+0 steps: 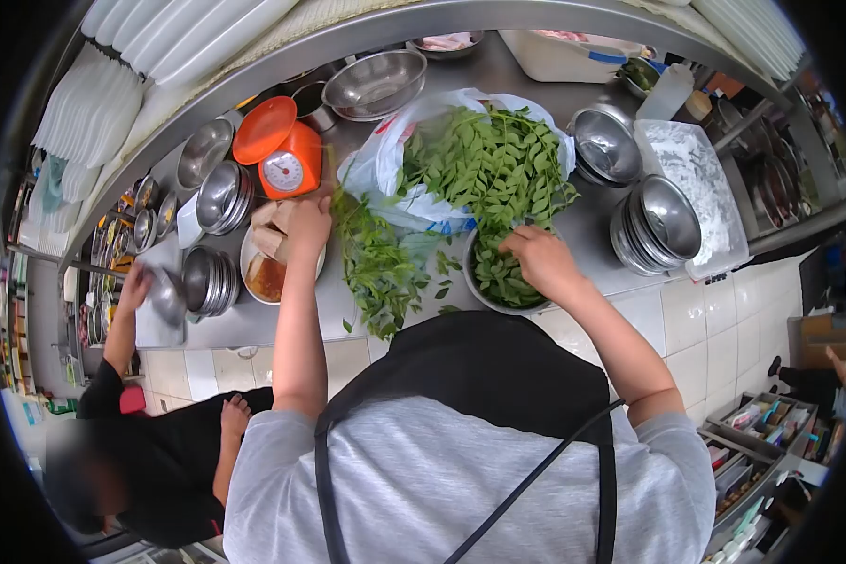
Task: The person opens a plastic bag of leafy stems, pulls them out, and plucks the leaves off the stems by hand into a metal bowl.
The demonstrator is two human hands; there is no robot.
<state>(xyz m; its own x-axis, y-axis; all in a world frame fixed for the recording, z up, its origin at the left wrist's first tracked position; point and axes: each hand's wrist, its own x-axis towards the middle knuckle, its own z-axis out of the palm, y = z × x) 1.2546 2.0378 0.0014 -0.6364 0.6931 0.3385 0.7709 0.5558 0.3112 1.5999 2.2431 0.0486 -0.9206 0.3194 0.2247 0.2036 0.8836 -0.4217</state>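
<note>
My left hand (308,228) is above a white plate (247,246) of pale beige chunks (271,218) and a browned piece (266,277). Its fingers look closed, but whatever they hold is hidden. My right hand (542,261) reaches into a metal bowl (479,293) of green leaves (500,273), fingers curled down among them. Behind that bowl, leafy green sprigs (489,155) fill a plastic bag (376,174). More loose sprigs (376,254) lie on the steel counter between my hands.
An orange scale (291,169) stands behind the plate. Stacked metal bowls (663,221) are at right, others (211,282) at left. A white-dusted tray (691,179) sits far right. A co-worker's hand (135,287) is by a blurred metal bowl (166,299). A shelf (423,21) spans the back.
</note>
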